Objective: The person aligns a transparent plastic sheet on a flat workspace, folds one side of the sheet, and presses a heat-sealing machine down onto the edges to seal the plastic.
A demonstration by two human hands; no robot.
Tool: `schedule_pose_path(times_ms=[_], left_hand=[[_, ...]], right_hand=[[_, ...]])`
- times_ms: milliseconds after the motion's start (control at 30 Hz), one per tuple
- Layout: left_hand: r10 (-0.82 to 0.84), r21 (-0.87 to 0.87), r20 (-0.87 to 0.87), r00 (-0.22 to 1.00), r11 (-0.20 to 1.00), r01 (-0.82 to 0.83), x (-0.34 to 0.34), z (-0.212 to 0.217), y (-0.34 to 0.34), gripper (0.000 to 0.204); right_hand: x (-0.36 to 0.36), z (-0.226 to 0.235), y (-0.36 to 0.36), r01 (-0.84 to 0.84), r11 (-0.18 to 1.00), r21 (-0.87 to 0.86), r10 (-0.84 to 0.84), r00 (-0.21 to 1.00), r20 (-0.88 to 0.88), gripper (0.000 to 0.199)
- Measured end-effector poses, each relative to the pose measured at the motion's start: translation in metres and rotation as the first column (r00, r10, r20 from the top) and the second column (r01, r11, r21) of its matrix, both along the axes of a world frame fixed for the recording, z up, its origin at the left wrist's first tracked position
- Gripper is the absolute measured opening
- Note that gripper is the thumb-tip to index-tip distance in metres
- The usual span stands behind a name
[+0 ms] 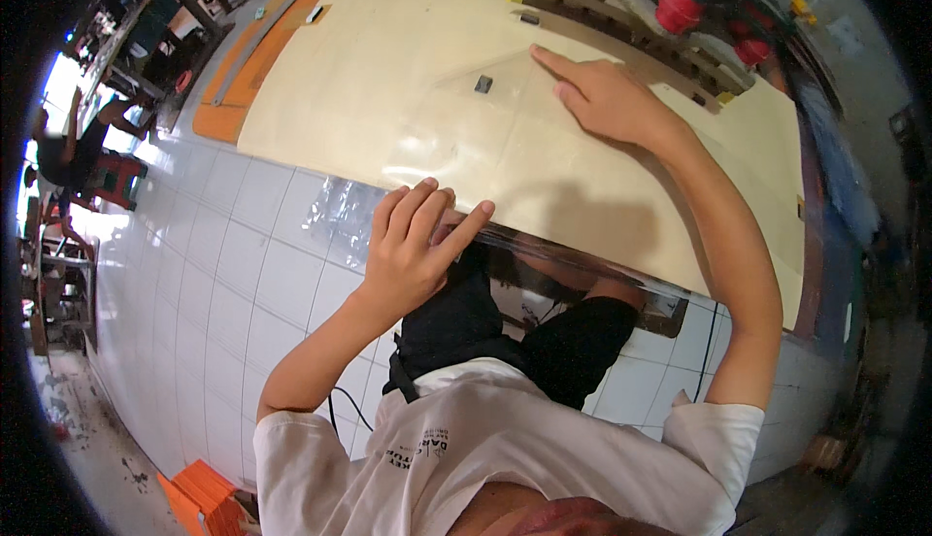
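Head cam is showing me leaning over the cream worktable (388, 70), and a clear plastic sheet (466, 128) is lying flat on it, w/ its near edge spilling off the table edge toward the white tile floor (214, 274). My left hand (413, 245) is sitting at that near table edge, fingers curled and thumb out, pinching the hanging bit of the plastic — so narrow, holding film. My right hand (607, 99) is reaching further in across the table, index finger (549, 58) stretched out and pressing the sheet's far corner down, other fingers loosely folded; it's pressing, not gripping anything.

A small dark block (482, 83) is resting on the sheet, just left of my right hand, and another small one (529, 19) is lying past it near the table's far edge. Beyond that far edge, red spools (678, 10) are standing on a rack. Orange boards (233, 89) are sticking out from under the table's left side. Far left of the table, another person (78, 148) is sitting at a bench.

As I judge it, doing this bit well means keeping the fingertip pressing firm on the corner while the left hand is pulling the film taut and even, so no wrinkles are forming btw the two hands and the sheet isn't sliding on the table.
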State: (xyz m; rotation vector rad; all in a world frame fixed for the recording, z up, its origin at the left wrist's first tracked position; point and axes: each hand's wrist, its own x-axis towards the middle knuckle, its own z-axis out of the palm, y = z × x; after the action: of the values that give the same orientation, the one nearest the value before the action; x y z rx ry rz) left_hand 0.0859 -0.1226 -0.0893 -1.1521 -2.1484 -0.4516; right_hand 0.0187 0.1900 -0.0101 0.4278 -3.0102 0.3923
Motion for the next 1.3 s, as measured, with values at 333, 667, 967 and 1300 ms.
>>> schedule_pose_path(times_ms=[333,667,967,1300], left_hand=[[-0.284,0.123,0.425,0.86,0.959,0.256,-0.053,0.067,-0.037,0.027],[0.564,0.629,-0.141,0.814,0.686,-0.367,-0.228,0.131,-0.076,0.044],[-0.298,0.328,0.376,0.877,0.928,0.175,-0.084,0.073,-0.003,0.019],[-0.316,0.273,0.419,0.851,0.938,0.214,-0.079,0.044,-0.007,0.012]], right_hand=[[0.138,0.038,-0.019,-0.066,0.996,0.052,0.06,0.992,0.113,0.062],[0.267,0.028,0.001,0.277,0.961,-0.023,-0.277,0.961,0.019,0.061],[0.288,-0.007,0.038,0.417,0.867,-0.272,-0.446,0.894,-0.052,0.052],[0.286,-0.016,0.035,0.377,0.902,-0.208,-0.411,0.899,-0.152,0.076]])
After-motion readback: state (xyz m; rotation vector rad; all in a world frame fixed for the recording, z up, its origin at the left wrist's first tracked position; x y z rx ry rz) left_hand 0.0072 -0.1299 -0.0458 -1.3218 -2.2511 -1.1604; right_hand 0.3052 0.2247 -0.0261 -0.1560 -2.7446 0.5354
